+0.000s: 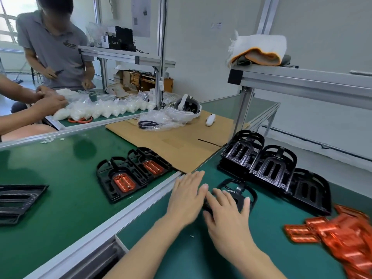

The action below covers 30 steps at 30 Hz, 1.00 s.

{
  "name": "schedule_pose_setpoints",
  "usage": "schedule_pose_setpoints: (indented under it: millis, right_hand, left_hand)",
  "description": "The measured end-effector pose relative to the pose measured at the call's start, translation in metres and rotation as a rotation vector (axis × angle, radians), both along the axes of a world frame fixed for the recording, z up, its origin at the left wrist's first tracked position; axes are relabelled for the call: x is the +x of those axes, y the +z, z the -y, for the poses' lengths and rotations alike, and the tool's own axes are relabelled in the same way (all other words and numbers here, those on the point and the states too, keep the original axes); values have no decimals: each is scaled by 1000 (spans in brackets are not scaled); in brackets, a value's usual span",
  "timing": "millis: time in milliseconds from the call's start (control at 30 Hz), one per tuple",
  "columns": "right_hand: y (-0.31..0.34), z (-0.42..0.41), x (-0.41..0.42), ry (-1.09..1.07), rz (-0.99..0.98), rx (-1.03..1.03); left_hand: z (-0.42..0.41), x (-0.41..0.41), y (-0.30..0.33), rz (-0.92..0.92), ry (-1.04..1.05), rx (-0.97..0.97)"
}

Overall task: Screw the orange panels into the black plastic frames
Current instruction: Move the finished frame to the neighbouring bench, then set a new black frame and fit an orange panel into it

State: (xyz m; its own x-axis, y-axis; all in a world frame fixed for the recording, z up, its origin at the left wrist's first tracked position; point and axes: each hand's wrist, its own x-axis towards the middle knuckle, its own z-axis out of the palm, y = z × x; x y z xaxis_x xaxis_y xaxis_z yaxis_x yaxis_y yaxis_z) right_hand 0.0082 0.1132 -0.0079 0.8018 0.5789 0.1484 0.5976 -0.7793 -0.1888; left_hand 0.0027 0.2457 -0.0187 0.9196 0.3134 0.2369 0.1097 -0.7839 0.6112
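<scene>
No grip is closed: the left hand [187,195] and right hand [227,215] are laid flat, fingers straight, on a black plastic frame [244,190] on the green surface [271,256].

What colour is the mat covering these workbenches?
Dark green; the mat shows plainly in the head view, edged by silver aluminium rails.

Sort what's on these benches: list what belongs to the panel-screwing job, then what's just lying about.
Job:
black frame under both hands
left hand
right hand
finished frames with orange panels
stacked empty frames
loose orange panels

Lying about:
white headset
cardboard sheet
folded cloth
</scene>
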Motion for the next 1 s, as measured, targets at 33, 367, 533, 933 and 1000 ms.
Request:
schedule_pose_setpoints:
  millis: [33, 367, 533, 933, 1000]
  right_hand:
    - [0, 8, 1, -34, 1, 6]
    - [-16, 58, 12, -311, -120, -22]
    - [-22, 57, 16, -315, -209, -22]
    - [-13, 76, 6, -247, -236, 239]
    - [-9, 91, 1, -227, -215, 342]
  left_hand:
    - [7, 4, -1, -11, -21, 1]
    - [52, 28, -16, -207, 46, 86]
    - [60, 29, -16, -259, 116, 118]
    - [89, 18, 6, -107, 142, -133]
    - [97, 13, 10, -75, 116, -215]
